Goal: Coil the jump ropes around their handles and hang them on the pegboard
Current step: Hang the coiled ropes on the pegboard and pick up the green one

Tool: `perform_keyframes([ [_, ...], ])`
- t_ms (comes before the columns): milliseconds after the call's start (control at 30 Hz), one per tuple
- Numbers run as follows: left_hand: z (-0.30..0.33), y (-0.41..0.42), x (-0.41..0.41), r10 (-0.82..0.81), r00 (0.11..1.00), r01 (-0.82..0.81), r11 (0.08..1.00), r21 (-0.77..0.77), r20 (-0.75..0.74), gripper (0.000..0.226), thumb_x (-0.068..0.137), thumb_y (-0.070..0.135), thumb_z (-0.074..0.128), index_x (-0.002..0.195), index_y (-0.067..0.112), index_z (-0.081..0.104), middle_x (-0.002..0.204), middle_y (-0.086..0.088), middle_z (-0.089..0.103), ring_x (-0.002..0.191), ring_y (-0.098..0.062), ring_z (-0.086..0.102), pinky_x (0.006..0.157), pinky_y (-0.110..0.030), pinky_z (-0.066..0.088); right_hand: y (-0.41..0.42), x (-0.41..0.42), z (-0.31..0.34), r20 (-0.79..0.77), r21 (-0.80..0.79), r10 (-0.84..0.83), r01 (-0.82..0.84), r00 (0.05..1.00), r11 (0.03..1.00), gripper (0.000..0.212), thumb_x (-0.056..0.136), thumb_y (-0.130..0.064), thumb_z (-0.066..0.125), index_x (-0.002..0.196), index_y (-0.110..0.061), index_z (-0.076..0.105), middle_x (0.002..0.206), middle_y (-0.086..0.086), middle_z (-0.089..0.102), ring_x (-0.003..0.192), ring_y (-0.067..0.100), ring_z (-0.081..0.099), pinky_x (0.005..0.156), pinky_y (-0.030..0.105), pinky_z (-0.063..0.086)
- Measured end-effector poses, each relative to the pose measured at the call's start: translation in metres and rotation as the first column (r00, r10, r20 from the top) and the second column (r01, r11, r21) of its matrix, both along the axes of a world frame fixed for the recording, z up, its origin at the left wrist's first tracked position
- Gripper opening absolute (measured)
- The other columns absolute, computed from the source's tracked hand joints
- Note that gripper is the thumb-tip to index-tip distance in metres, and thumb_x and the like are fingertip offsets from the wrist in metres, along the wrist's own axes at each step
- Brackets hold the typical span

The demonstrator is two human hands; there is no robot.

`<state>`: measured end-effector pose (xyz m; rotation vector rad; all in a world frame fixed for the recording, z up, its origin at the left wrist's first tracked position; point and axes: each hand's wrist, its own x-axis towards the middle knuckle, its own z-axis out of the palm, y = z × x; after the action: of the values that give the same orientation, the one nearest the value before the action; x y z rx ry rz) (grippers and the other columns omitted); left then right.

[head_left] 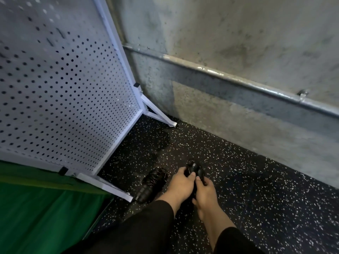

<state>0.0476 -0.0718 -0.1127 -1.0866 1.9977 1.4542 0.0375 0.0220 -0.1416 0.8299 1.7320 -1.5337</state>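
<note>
Head camera looked down at two hands that met low in the middle of the view. The left hand (180, 184) curled its fingers around a black jump rope (193, 170), and the right hand (204, 192) gripped the same bundle from the other side, with the thumbs close together on top. The bundle stood out beyond the fingers and its long axis pointed away from the person, toward the concrete wall (238, 43). How the cord was wound under the fingers could not be seen. Both forearms wore black sleeves (146, 222).

Just to the left of the left hand, a second jump rope (152, 184) lay on the floor, already coiled around its handles. Its long axis ran diagonally: the coiled end pointed up and right, the handle end pointed down and left, and this end was very near a white foot of the pegboard stand (113, 189).

The speckled black floor (256, 189) spread to the right of the hands and gave open room there until the wall. On the left, the white pegboard (64, 88) rose at a slant, and its lower corner came close to the hands. A second white leg (159, 114) reached the floor near the wall. A metal pipe (229, 76) ran along the wall. A green cloth (45, 213) lay under the pegboard's bottom edge at the lower left.
</note>
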Motion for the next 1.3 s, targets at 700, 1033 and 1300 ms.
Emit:
perform_keyframes([
  [700,0.332,-0.108,0.073,0.342,0.492,-0.477,0.875,0.080,-0.801,0.022,0.101,0.028,0.056,0.120,0.026,0.068,0.106,0.011,0.072,0.097,0.002,0.068,0.086,-0.022,0.055,-0.124,0.001,0.370,-0.870,0.030,0.282,-0.528,0.405,0.849,0.033,0.099,-0.011,0.059,0.123,-0.033,0.051,0.103,-0.020,0.061,0.089,-0.006,0.059,0.064,0.002,0.043],
  [1033,0.294,-0.110,0.123,0.475,0.370,-0.693,0.714,0.103,-0.798,0.024,0.102,0.023,0.058,0.126,0.026,0.057,0.113,0.010,0.068,0.099,0.003,0.064,0.091,-0.025,0.051,-0.148,0.045,0.360,-0.813,0.255,0.537,-0.692,0.225,0.675,0.048,0.099,-0.011,0.059,0.143,-0.029,0.049,0.119,-0.014,0.060,0.101,-0.009,0.058,0.072,-0.004,0.037],
  [1300,0.288,-0.125,0.121,0.532,0.289,-0.778,0.615,0.129,-0.796,0.031,0.102,0.023,0.056,0.133,0.021,0.054,0.120,0.004,0.066,0.103,-0.003,0.063,0.088,-0.023,0.049,-0.173,0.049,0.354,-0.785,0.238,0.574,-0.741,0.234,0.628,0.052,0.102,-0.016,0.056,0.151,-0.028,0.043,0.126,-0.010,0.058,0.094,-0.013,0.051,0.064,-0.006,0.036],
])
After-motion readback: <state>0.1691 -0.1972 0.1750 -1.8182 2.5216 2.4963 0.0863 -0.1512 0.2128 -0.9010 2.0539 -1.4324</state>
